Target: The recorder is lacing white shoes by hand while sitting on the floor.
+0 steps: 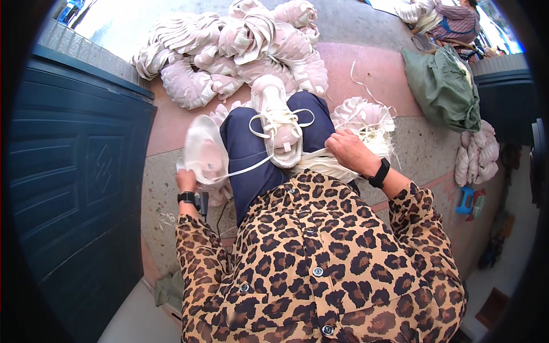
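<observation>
A: Shoe (278,123) on the lap, half laced; a second shoe (205,153) is gripped in the left hand (186,180).

B: The right hand (350,150) closes on a lace bundle (329,166). I judge lacing is in hand; next needs one lace pulled free.

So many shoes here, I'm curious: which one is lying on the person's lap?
The laced shoe on the dark trousers, between the hands. The left hand lifts another, blurred; the rest lie piled on the floor beyond.
</observation>
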`<state>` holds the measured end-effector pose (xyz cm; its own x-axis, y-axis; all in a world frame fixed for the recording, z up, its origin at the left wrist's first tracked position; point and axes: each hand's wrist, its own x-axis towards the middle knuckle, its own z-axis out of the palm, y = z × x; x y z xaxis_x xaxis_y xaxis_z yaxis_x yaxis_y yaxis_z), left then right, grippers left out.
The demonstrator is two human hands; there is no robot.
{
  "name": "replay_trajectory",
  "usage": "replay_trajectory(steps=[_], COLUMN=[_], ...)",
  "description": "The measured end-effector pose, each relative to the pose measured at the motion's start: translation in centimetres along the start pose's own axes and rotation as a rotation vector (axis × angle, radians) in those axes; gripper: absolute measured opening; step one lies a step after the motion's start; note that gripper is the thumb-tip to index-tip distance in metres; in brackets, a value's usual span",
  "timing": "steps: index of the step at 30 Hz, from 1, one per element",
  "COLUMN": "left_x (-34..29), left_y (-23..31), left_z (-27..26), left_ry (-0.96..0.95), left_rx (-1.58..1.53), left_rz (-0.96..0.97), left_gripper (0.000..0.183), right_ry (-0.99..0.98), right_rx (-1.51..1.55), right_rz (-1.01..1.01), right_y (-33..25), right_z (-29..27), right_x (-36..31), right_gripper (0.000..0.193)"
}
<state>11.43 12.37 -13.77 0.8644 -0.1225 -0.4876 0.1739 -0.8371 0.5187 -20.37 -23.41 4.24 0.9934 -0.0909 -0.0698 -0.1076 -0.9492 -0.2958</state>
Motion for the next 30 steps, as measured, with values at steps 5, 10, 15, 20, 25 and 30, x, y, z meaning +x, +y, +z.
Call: replay_trajectory(steps=[5,10,15,20,25,30], left_x=[-5.6,-15.9,-21.3,-19.7,-15.1,-12.4], left_y=[5.8,14.2,19.3,18.4,15.2,12.4], left_z=[-10.2,-8.8,-2.8,-2.6,-2.8,-1.0], left_ry=[0.550,0.561,0.168,-0.266,-0.525,-0.672], left_rx=[-0.302,-0.408,-0.189,-0.317,-1.088,-0.853], left_rz=[0.216,0.437,0.627,0.748,0.310,0.176], left_gripper=[0.024,0.019,0.019,0.027,0.032,0.040], right_ry=[0.007,0.014,-0.063,-0.127,-0.095,-0.057], right_rx=[0.111,0.335,0.355,0.277,0.140,0.142], right_rz=[0.044,0.089,0.146,0.076,-0.028,-0.046], right_y=[-0.1,0.7,-0.1,-0.6,-0.9,-1.0], right_z=[1.1,1.3,1.9,2.6,3.2,2.9], right_x=[-0.2,0.3,0.5,0.0,-0.2,-0.1], right_gripper=[0.005,0.012,0.013,0.015,0.016,0.014])
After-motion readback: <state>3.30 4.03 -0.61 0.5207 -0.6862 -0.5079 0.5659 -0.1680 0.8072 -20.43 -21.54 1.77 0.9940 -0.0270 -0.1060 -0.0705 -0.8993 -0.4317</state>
